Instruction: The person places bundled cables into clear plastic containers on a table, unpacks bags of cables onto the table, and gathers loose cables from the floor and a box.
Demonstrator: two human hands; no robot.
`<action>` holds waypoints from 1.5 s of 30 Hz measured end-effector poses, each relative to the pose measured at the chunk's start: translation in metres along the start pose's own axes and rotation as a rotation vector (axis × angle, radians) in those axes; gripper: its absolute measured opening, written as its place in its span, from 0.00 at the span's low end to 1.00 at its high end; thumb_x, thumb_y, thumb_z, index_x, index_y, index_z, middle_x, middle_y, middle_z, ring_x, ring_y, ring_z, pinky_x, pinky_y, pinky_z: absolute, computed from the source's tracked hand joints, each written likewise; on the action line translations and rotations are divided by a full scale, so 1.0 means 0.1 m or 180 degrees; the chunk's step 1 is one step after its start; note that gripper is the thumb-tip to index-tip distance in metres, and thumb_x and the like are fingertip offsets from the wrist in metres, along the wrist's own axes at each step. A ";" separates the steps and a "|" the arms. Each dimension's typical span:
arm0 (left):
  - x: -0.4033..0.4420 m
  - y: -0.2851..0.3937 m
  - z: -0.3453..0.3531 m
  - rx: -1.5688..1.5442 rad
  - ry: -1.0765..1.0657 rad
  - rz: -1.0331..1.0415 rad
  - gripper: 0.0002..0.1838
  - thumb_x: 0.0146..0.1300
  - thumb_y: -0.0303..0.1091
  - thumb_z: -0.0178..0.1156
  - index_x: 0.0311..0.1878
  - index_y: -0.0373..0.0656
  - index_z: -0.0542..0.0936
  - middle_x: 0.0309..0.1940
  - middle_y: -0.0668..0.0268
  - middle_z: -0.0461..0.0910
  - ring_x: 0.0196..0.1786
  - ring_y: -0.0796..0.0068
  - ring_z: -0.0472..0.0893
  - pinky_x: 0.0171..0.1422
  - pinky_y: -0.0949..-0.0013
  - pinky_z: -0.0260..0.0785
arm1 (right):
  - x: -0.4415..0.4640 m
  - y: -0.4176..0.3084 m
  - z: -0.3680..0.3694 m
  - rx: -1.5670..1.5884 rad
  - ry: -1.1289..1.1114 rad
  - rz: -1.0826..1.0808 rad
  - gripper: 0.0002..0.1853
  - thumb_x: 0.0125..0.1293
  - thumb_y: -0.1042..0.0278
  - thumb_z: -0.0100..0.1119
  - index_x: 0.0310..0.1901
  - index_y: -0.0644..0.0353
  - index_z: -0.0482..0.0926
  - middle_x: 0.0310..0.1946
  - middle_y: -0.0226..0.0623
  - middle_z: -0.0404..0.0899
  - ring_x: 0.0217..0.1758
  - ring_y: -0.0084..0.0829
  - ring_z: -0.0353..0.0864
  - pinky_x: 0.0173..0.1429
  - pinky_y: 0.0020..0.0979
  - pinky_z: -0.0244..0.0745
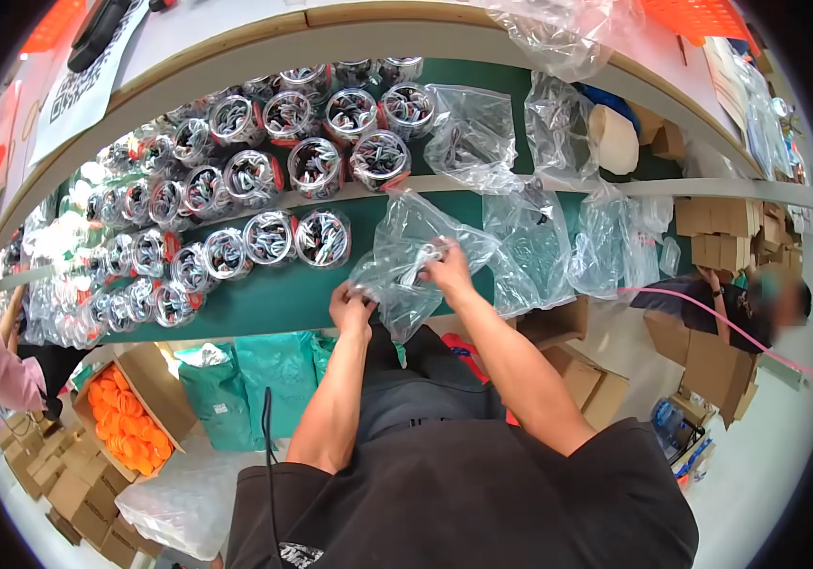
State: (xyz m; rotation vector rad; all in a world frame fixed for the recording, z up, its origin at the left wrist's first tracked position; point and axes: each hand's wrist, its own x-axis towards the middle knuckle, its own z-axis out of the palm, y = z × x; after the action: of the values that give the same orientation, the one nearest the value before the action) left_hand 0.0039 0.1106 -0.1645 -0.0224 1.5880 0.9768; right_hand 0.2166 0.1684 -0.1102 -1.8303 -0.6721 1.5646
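A clear plastic bag [404, 232] lies spread over the near edge of the green table in front of me. My left hand [353, 309] is closed on its near left edge, with the fingertips pinched together. My right hand [450, 269] reaches to the bag's opening or side, fingers closed around small white and grey pieces [425, 263] whose kind I cannot make out. To the left, nearest the bag, stands an open clear jar [322, 238] filled with small mixed-colour items. More clear bags [523, 248] lie right of my right hand.
Rows of filled clear jars [315, 168] cover the table's left side. A metal rail [596, 187] crosses the table, below a raised shelf [406, 38]. Orange lids fill a carton [131, 417] at lower left. A person [13, 370] stands left; another [710, 303] is at right.
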 end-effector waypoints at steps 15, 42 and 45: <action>-1.85 1.00 0.65 0.2504 -0.2730 0.3102 0.42 0.73 0.31 0.70 0.84 0.35 0.60 0.75 0.42 0.72 0.72 0.44 0.79 0.76 0.51 0.73 | -0.90 -1.17 -1.15 -0.0264 -0.1170 -0.0243 0.16 0.73 0.74 0.59 0.59 0.64 0.87 0.45 0.35 0.92 0.45 0.24 0.90 0.49 0.27 0.85; -0.74 -0.54 1.29 0.2133 0.0057 0.1929 0.17 0.79 0.38 0.61 0.61 0.35 0.76 0.60 0.36 0.82 0.56 0.29 0.85 0.62 0.44 0.79 | 0.59 -0.55 -1.01 -0.2017 -0.1290 -0.2996 0.19 0.63 0.79 0.69 0.56 0.62 0.83 0.48 0.50 0.87 0.53 0.55 0.89 0.57 0.44 0.85; -0.81 -0.51 1.26 0.2689 0.0553 0.2206 0.18 0.75 0.35 0.63 0.59 0.32 0.76 0.63 0.37 0.80 0.62 0.27 0.81 0.65 0.43 0.78 | 0.80 -0.74 -1.02 -0.2209 -0.1335 -0.3296 0.27 0.62 0.76 0.73 0.64 0.60 0.80 0.53 0.50 0.86 0.60 0.55 0.86 0.64 0.47 0.83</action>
State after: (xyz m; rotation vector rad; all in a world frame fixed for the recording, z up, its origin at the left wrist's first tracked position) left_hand 0.1552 0.1116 -0.1188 1.1094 2.1146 0.7344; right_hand 0.3319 0.2623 -0.0989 -1.1180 -2.1361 1.0054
